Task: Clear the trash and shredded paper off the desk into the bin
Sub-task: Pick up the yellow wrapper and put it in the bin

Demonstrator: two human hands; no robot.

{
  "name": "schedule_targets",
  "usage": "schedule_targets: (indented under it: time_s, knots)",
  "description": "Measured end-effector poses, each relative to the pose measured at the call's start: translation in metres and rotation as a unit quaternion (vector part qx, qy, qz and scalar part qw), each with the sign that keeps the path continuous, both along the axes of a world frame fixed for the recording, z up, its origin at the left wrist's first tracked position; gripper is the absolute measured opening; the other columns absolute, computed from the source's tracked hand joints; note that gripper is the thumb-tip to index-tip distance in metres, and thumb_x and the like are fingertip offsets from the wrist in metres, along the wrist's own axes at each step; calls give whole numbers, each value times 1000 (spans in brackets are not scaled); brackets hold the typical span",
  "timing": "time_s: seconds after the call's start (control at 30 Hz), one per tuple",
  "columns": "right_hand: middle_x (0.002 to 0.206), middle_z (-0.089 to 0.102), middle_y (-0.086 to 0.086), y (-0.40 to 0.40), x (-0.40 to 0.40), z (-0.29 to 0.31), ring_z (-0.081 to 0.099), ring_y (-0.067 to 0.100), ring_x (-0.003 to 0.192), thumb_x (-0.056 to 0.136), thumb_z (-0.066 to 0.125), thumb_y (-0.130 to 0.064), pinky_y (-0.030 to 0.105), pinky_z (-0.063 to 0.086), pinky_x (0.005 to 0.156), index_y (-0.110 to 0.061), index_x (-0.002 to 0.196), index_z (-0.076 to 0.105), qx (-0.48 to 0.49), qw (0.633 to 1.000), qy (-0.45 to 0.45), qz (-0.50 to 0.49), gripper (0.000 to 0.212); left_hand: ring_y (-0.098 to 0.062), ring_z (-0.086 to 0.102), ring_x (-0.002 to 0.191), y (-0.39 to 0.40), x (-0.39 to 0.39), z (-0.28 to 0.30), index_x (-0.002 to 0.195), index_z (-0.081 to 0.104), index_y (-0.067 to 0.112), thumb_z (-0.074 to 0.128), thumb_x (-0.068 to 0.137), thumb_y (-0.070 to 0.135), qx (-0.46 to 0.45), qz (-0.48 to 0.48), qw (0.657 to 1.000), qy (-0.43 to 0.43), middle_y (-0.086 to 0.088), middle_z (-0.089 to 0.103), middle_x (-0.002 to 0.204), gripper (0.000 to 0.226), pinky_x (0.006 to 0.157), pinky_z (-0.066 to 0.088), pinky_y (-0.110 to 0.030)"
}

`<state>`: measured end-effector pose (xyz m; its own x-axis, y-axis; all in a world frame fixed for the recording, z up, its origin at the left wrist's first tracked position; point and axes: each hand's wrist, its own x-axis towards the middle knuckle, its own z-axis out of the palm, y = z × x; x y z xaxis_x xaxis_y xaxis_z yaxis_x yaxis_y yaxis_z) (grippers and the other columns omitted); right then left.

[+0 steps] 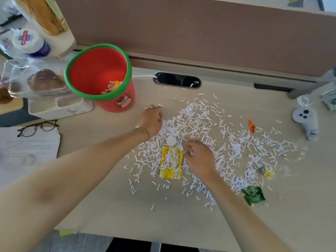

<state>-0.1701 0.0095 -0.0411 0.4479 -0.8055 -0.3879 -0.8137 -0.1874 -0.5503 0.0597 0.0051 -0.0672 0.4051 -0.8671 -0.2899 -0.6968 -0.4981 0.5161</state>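
Both hands reached into the shreds (209,128) strewn mid-desk (127,215), the left hand (151,120) curled near the bin (98,70), seemingly gathering bits, the right hand (199,157) pinching scraps beside the yellow carton (171,162), its grasp unclear.

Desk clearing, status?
Left hand and right hand both curled in the shreds. Bin nearly empty. Yellow carton, green wrapper still out.

white shredded paper (200,122) beside red bin (101,77)
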Motion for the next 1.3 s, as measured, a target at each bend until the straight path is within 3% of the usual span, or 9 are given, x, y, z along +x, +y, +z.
schedule_targets:
  time_s: [0.13,0.27,0.4,0.57,0.8,0.97,1.1,1.23,1.3]
  knots:
    - [138,52,5,30,11,-18,53,30,124,85,71,-39,41,46,100,-24,143,48,-33,994,85,52,64,-17,55,78,39,-2,11,85,60,20,54,84,-1,-33,44,998,20,-1,57,94,22,66,38,-25]
    - [141,41,6,47,19,-39,44,32,126,71,81,-58,44,43,106,-27,149,34,-78,986,125,81,97,-19,58,78,80,-5,20,85,62,19,60,85,2,-43,96,994,24,-1,60,90,17,68,43,-29]
    - [130,51,1,41,19,-48,53,27,117,74,86,-37,40,46,102,-28,137,52,-66,997,30,16,72,-18,58,78,110,-4,27,85,62,18,66,87,5,-38,124,990,51,1,60,90,14,70,46,-27]
    - [122,69,2,17,22,-41,66,21,105,91,70,-12,25,43,83,-17,120,67,40,997,-17,-67,30,-19,63,74,125,-4,37,81,60,23,67,89,10,-21,150,986,69,5,61,83,16,67,47,-30]
    - [106,67,-2,-4,18,-15,64,14,92,87,77,-15,19,42,73,-13,110,70,84,981,-106,-141,24,-16,68,53,120,-9,66,80,60,26,68,92,12,-53,171,978,110,1,67,72,19,48,42,-15]
    - [95,67,1,-21,27,28,66,22,89,86,79,-9,30,57,74,-13,102,68,116,957,-194,-182,20,-22,67,60,106,-2,96,75,59,30,71,87,16,-125,180,969,110,6,63,64,22,59,55,-37]
    - [88,64,-7,-42,42,67,60,9,79,85,79,-4,11,47,66,-16,101,64,88,950,-243,-174,24,-27,64,62,95,21,124,79,62,28,72,84,17,-209,193,950,130,4,62,65,16,62,59,-48]
    - [79,72,2,-63,61,97,68,26,75,79,82,-10,34,57,68,-13,85,69,55,952,-257,-158,14,-20,66,65,84,61,153,80,62,24,73,83,11,-257,209,938,105,1,67,71,17,65,60,-44]
    - [80,73,6,-69,72,112,68,25,71,80,81,-8,34,57,63,-13,85,71,45,952,-264,-150,13,-18,64,68,77,80,167,81,64,19,73,83,10,-263,209,941,46,1,67,73,13,66,57,-38]
